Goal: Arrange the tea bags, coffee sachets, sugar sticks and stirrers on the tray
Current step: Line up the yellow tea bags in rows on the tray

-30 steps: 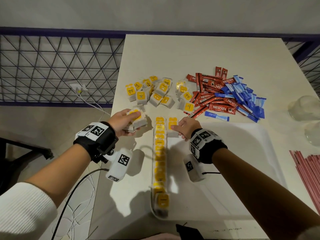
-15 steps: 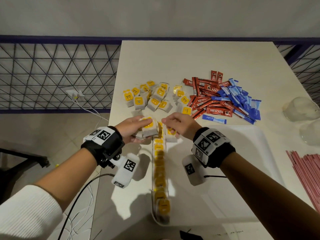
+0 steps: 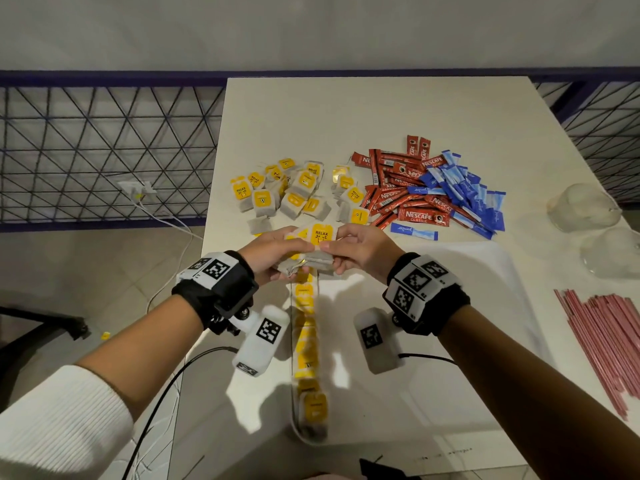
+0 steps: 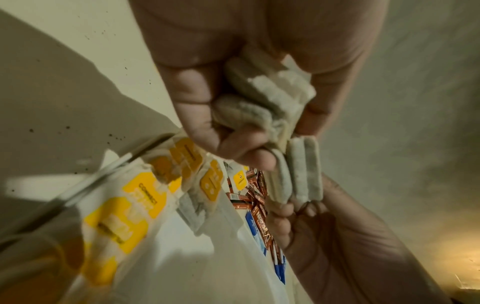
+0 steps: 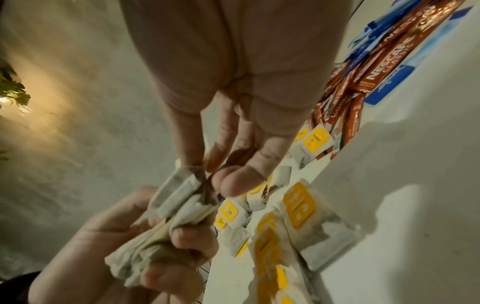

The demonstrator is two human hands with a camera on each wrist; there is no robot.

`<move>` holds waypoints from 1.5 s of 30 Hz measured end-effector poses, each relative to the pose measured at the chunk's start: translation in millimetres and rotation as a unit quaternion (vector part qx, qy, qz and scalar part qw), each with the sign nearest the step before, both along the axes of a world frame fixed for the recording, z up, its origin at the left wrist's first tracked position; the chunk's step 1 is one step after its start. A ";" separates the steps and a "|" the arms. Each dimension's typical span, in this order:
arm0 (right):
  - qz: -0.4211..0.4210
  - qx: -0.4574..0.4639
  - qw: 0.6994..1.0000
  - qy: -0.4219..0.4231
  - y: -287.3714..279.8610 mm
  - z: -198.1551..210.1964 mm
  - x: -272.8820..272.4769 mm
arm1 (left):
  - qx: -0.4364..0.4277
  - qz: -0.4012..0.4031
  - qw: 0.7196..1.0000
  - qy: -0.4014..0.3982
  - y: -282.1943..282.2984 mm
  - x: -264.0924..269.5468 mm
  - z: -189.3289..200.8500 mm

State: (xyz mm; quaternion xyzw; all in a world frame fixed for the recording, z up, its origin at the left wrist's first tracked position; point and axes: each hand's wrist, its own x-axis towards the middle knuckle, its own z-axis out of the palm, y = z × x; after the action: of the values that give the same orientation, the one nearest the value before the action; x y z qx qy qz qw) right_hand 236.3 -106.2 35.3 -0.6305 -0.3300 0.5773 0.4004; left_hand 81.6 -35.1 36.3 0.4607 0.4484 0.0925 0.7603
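While both hands meet above the tray (image 3: 485, 306), the left hand (image 3: 273, 252) clutches a bunch of tea bags (image 3: 313, 247) and the right hand (image 3: 360, 251) pinches one of them. A row of tea bags (image 3: 306, 341) lines the tray's left edge; loose tea bags (image 3: 287, 195), coffee sachets (image 3: 398, 188) and sugar sticks (image 3: 464, 192) lie beyond on the table (image 3: 346, 116), stirrers (image 3: 602, 344) at right.

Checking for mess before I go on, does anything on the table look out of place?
One blue sugar stick lies apart from its pile, near the tray. Otherwise nothing stands out.
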 end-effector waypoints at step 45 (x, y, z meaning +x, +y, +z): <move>0.070 -0.161 0.964 -0.199 -5.9 -37.7 2.8 | -0.015 0.065 0.994 0.087 10.7 -44.1 -9.5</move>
State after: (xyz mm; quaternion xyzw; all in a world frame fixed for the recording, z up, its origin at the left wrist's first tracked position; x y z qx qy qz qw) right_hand 239.1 -112.0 -2.4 -0.7640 -0.3492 0.5124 0.1782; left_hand 37.5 -24.4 26.8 0.4255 0.5435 0.0949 0.7173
